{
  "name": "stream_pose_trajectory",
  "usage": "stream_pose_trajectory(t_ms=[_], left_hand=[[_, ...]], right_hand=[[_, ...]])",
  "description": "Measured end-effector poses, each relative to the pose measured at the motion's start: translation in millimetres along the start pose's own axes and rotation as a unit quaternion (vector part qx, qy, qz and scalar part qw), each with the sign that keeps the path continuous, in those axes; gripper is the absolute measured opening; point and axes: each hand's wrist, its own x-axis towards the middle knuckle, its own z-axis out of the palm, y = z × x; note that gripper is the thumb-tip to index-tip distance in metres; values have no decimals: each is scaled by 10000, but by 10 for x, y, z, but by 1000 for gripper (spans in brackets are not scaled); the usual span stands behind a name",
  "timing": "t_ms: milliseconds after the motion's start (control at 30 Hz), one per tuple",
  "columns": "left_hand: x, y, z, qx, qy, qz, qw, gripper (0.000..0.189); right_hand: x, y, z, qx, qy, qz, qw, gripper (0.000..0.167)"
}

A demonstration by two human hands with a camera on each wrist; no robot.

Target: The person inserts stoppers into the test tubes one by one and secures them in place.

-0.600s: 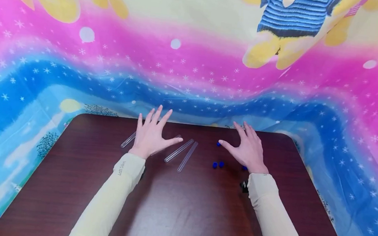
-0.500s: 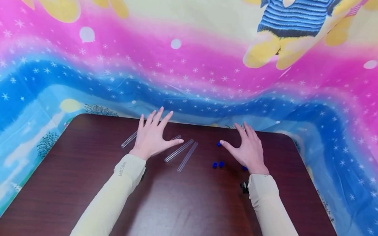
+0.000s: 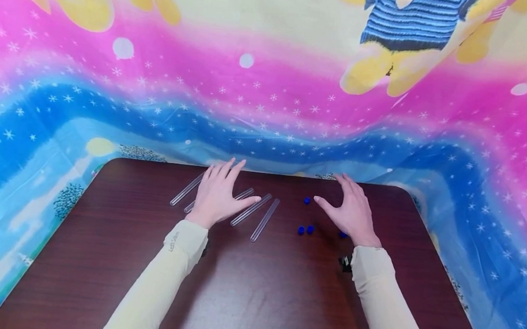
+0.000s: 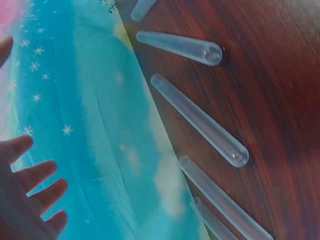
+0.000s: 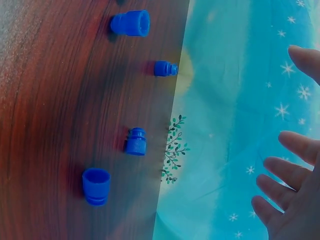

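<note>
My left hand (image 3: 219, 194) hovers over several clear test tubes, fingers and thumb spread, holding nothing. One tube (image 3: 264, 220) lies right of the thumb, another (image 3: 186, 188) left of the hand; the hand partly covers others. In the left wrist view a tube (image 4: 200, 120) lies slantwise, rounded end on the dark wood. My right hand (image 3: 351, 211) hovers by several blue test tube caps, thumb apart from the fingers, nothing held. One cap (image 3: 307, 200) is just left of its thumb, and two lie nearer me. In the right wrist view a cap (image 5: 96, 186) shows its hollow mouth.
The dark wooden table (image 3: 249, 302) has rounded far corners. A printed cloth (image 3: 270, 95) in pink and blue hangs behind it and along both sides. Cream sleeves cover both forearms, with a black device (image 3: 345, 264) at the right wrist.
Both hands have shifted slightly to the right and back towards me. The left fingers have drawn closer together. The cap by the right thumb now shows whole.
</note>
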Motion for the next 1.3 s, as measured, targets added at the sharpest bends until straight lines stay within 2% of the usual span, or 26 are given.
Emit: stream_pose_trajectory(t_ms=[133,333,467,733,967,1300], left_hand=[[-32,52,22,-123,-20,72,9999,100],[-111,145,134,-309,17,288,9991,88],[-180,220,202,-420,-86,333,9985,80],[-308,338,306,-522,-627,238,9964,71],[-386,393,388,-810,-716,119,9941,63],[-435,464,527,-824,-997,-162,9915,63]], right_hand=[[-28,4,-9,121,-1,-43,9999,90],[-128,13,-23,263,-161,59,9995,85],[-189,18,-6,313,-238,37,9992,82],[-300,48,32,331,-393,33,9987,76],[-390,53,54,402,-574,-113,9975,68],[-457,63,133,450,-873,-177,9950,60]])
